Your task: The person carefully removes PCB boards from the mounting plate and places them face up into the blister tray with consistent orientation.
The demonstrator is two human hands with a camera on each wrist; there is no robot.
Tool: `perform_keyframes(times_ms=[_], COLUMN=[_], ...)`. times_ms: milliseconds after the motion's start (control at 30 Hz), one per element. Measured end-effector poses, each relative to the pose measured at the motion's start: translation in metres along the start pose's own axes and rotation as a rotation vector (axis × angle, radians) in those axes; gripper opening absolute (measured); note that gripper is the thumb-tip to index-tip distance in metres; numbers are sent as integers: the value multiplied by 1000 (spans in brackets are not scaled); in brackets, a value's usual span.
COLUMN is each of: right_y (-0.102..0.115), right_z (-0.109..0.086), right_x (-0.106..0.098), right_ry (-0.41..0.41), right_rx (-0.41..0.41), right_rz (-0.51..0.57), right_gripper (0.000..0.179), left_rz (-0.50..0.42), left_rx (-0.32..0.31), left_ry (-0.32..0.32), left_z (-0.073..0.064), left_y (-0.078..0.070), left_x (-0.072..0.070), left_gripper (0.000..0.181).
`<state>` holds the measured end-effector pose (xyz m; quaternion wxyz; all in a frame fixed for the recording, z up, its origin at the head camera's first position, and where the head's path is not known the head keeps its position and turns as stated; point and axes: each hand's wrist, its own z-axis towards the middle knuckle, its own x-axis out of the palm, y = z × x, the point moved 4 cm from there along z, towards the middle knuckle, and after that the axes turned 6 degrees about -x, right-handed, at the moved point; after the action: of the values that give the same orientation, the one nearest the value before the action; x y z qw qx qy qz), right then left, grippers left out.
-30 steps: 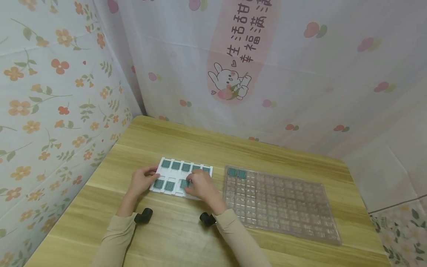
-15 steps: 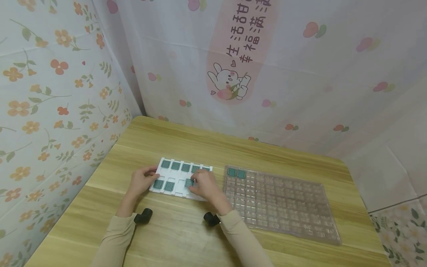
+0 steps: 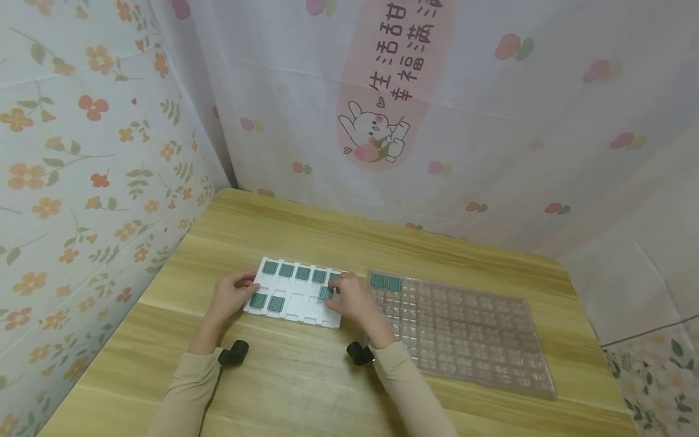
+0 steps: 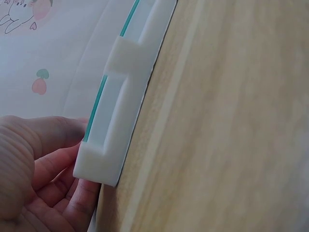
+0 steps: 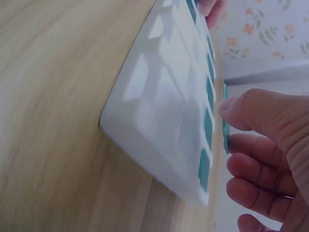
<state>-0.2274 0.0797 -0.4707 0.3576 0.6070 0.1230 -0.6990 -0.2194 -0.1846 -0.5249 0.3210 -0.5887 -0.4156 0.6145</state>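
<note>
In the head view a white tray [image 3: 284, 285] lies on the table, with a back row of several green square chips [image 3: 286, 270] and two more chips at its front left. My left hand [image 3: 232, 297] grips the tray's left end; the left wrist view shows the thumb [image 4: 63, 133] at the top edge and fingers around the corner. My right hand [image 3: 355, 297] pinches a green chip [image 3: 325, 293] over the tray's right end. In the right wrist view this chip [image 5: 225, 137] is edge-on between thumb and fingers, apart from the tray.
A clear plastic tray [image 3: 464, 334] with many small pockets lies right of the white tray. Two green chips [image 3: 385, 282] sit in its back left corner. Wrist cameras [image 3: 233, 353] are strapped on both arms. Patterned curtains [image 3: 295, 121] hang behind and left of the table.
My right hand has moved right with the pinched chip, from the white tray's front row toward its right end. My left hand stays at the tray's left end.
</note>
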Motion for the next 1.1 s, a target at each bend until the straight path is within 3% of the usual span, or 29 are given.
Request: perform_keyframes(times_ms=[633,1100], right_y=[-24,-45], right_z=[-19,-33], right_x=[-6,-13], right_ry=[7,4], right_rx=[63,104], right_rz=[73,115], right_gripper=[24,24], left_rz=[-19,19], left_rx=[-23,10], left_ry=[13,3], left_z=[0,1], left_y=[0,0], left_x=[-1,0], left_gripper=[34,34])
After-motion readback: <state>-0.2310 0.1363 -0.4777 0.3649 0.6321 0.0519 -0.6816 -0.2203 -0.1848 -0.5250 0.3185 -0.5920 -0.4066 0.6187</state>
